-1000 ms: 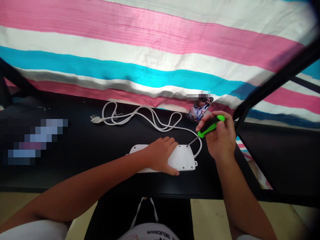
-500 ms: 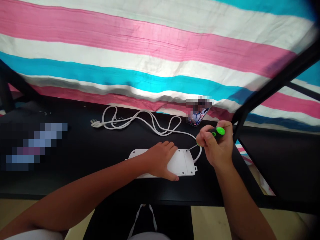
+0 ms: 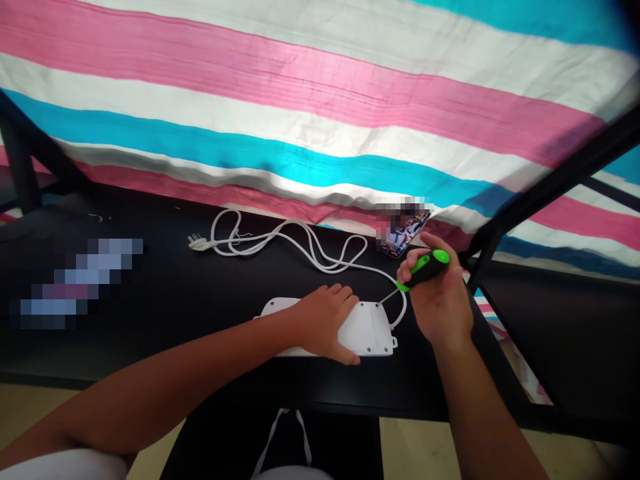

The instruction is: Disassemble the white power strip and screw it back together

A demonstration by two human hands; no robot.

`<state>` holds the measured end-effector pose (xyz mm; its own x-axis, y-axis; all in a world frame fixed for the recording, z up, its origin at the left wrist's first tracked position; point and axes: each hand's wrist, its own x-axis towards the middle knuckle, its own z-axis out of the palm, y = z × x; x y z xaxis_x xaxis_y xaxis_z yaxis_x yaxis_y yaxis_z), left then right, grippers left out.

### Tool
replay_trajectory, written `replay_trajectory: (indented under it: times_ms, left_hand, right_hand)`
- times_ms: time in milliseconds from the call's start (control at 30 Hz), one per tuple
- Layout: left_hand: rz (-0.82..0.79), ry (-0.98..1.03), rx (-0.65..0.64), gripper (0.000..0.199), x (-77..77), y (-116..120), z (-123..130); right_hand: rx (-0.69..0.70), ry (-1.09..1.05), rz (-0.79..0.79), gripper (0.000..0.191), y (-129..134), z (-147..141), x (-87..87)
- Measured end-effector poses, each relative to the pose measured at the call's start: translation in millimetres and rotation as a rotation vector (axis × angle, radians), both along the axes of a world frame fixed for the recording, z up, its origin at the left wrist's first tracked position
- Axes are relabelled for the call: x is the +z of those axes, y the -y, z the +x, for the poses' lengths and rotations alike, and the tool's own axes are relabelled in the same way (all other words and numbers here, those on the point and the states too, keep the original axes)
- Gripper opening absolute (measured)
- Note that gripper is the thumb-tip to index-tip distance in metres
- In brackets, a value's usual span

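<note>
A white power strip (image 3: 370, 330) lies on the black table with its screw-holed side up. My left hand (image 3: 325, 320) spans its middle, fingers over the far edge and thumb at the near edge, gripping it against the table. My right hand (image 3: 440, 297) holds a black and green screwdriver (image 3: 425, 270), the handle tilted across its palm and the fingers curled round its far side. The screwdriver's thin shaft reaches down to the screw hole at the strip's far right corner. Whether a screw sits in that hole cannot be made out.
The strip's white cord (image 3: 320, 257) loops behind it to a plug (image 3: 199, 244) at the left. A phone (image 3: 403, 233) leans against the striped sheet (image 3: 300, 107). A blurred-out item (image 3: 80, 280) lies at left. Black frame bars (image 3: 540, 180) rise on the right.
My right hand has turned and loosened its fingers round the screwdriver handle, showing more of the palm. The shaft's tip stays at the same corner hole. My left hand keeps its place.
</note>
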<state>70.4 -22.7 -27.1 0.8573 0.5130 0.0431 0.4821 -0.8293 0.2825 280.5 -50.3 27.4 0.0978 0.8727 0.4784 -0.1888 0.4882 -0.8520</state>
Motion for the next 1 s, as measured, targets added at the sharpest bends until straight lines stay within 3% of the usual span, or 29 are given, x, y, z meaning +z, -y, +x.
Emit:
replay_trajectory:
  times_ms: [167,333,433,567,767,900,1000]
  left_hand:
    - [0.002,0.003,0.001,0.093,-0.2,0.1,-0.9]
    - [0.003,0.007,0.005,0.094,-0.4,0.0,-0.6]
    - [0.004,0.005,0.005,0.094,0.1,0.0,-0.5]
    - [-0.003,0.002,0.005,0.093,1.2,0.3,-0.9]
    - [0.0,0.012,0.007,0.094,0.0,0.2,-0.5]
    - [-0.01,0.017,0.009,0.093,0.2,0.4,-0.5]
    - [-0.017,0.019,0.011,0.091,1.0,0.3,-0.8]
  right_hand:
    - [-0.074,0.067,0.042,0.033,0.6,3.3,0.0]
    - [0.063,0.032,0.005,0.032,2.2,5.9,-1.0]
    - [0.012,0.032,-0.045,0.041,2.1,3.5,1.6]
    - [-0.069,0.048,0.033,0.032,1.9,3.1,1.4]
    - [0.034,-0.003,-0.033,0.037,-0.5,5.5,0.1]
    - [-0.079,0.066,-0.009,0.028,0.7,3.8,1.1]
    - [-0.073,0.048,0.021,0.034,3.4,3.1,2.0]
